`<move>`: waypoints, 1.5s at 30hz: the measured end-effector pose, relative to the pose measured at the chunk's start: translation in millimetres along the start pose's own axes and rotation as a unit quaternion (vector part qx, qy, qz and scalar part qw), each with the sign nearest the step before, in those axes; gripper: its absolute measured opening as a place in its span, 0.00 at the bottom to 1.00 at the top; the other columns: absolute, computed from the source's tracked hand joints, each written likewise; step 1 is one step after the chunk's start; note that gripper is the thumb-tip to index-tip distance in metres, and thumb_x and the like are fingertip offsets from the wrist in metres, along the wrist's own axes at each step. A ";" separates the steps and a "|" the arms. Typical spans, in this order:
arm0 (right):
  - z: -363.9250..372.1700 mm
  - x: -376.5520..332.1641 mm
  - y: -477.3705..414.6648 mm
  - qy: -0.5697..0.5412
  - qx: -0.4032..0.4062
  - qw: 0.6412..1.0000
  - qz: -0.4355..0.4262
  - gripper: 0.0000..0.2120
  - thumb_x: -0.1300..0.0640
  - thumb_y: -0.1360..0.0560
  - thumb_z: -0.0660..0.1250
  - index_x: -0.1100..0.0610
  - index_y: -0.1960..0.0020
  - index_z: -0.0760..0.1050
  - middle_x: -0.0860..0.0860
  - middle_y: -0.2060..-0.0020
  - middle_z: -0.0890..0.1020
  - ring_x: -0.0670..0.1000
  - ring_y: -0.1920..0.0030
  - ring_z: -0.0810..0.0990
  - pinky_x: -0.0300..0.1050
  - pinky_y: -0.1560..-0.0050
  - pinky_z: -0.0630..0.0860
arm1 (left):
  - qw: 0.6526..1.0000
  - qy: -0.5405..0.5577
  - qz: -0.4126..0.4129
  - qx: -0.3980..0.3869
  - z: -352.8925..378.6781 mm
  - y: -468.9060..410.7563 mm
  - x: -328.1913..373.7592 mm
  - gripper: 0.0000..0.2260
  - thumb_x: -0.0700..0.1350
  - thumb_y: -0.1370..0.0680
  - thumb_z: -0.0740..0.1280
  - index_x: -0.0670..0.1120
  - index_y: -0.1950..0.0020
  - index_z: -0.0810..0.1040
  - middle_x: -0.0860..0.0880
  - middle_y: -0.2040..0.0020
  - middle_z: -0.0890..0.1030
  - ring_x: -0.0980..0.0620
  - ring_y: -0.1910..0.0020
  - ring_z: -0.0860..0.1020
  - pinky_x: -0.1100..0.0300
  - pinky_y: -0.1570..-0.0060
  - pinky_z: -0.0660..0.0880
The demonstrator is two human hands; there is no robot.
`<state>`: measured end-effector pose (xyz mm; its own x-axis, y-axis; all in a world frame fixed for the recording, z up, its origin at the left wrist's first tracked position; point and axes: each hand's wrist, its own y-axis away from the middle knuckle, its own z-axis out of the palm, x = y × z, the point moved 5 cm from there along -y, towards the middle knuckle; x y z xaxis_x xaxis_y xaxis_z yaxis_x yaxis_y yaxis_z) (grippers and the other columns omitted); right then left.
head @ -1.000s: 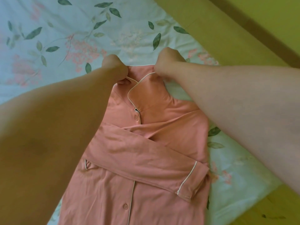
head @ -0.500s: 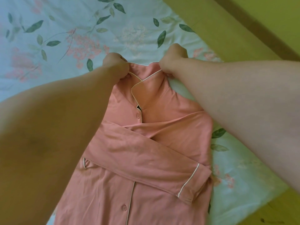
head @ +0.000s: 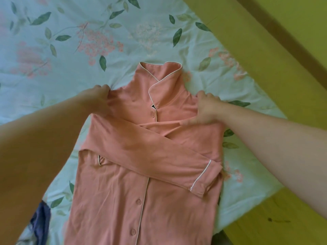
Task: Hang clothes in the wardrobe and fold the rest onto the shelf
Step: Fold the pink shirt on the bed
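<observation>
One pink pyjama shirt [head: 115,200] lay face-up on the floral bedsheet [head: 70,68], three buttons [head: 138,202] showing and one sleeve [head: 150,152] folded across its chest — probably to narrow it for stacking. Two hands held its shoulders, the left hand [head: 99,96] pinching one, the right hand [head: 206,110] gripping the other with thumb flat, seemingly squaring the fabric — beyond stood one collar [head: 159,75].

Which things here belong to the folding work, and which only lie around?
In use: pink pyjama shirt, sleeve folded across its front; left hand and right hand, each gripping a shoulder of it.
Lying about: floral bedsheet under the shirt; dark blue cloth at the lower left edge.
</observation>
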<state>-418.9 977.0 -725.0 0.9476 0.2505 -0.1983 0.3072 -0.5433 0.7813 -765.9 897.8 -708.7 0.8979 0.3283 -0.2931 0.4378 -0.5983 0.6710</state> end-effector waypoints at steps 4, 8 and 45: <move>20.1 4.1 19.1 0.158 -0.058 0.985 0.034 0.69 0.23 0.46 0.75 0.57 0.21 0.46 0.59 0.25 0.61 0.62 0.25 0.59 0.64 0.28 0.61 | 0.988 -0.141 0.036 -0.061 0.2 12.9 2.4 0.41 0.49 0.39 0.82 0.47 0.32 0.65 0.49 0.49 0.73 0.44 0.53 0.77 0.52 0.55 0.77; 36.5 6.2 23.0 0.192 -0.031 0.980 0.046 0.66 0.28 0.44 0.79 0.55 0.22 0.46 0.58 0.26 0.60 0.61 0.26 0.59 0.62 0.29 0.59 | 0.973 -0.227 0.039 -0.026 11.1 10.7 1.9 0.38 0.59 0.40 0.83 0.52 0.36 0.70 0.53 0.51 0.77 0.48 0.53 0.78 0.57 0.57 0.73; 48.7 15.6 126.6 0.144 0.388 0.901 -0.133 0.27 0.39 0.29 0.73 0.62 0.49 0.72 0.62 0.56 0.79 0.64 0.61 0.81 0.52 0.64 0.71 | 0.920 -0.006 0.191 0.342 45.7 127.6 -31.7 0.13 0.44 0.30 0.69 0.35 0.55 0.78 0.34 0.54 0.76 0.32 0.53 0.76 0.43 0.54 0.74</move>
<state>-360.9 873.2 -658.0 0.8036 0.5912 -0.0689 0.5948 -0.8018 0.0576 -736.5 777.7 -644.9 0.9907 -0.0066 -0.1359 0.0129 -0.9898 0.1418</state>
